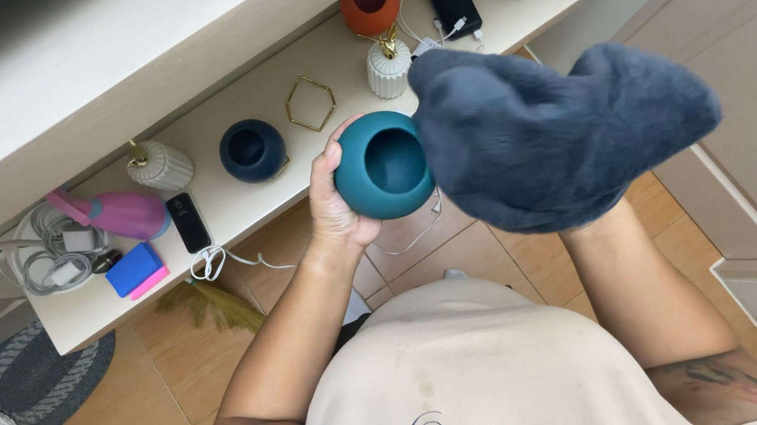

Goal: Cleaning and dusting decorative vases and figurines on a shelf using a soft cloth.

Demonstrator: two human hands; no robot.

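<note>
Head view: teal round vase (382,165) held off tabletop (229,199) edge, over open tiled floor (174,369). Vase smooth, matte, spherical, round mouth up. Left hand (330,204) fingers wrapped round its left side. Right hand (565,132) inside fluffy grey-blue duster mitt, touching vase right rim; finger state cannot tell. Navy vase (251,149) beyond left fingers.

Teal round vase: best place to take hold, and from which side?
Cup the teal round vase around its bulging body, coming from the side opposite the mouth, as the left hand does. The smooth, rounded wall probably suits a wrapping palm hold better than a pinch at the opening. That also leaves the mouth and right flank free, where the fluffy grey mitt on the right hand presses.
</note>
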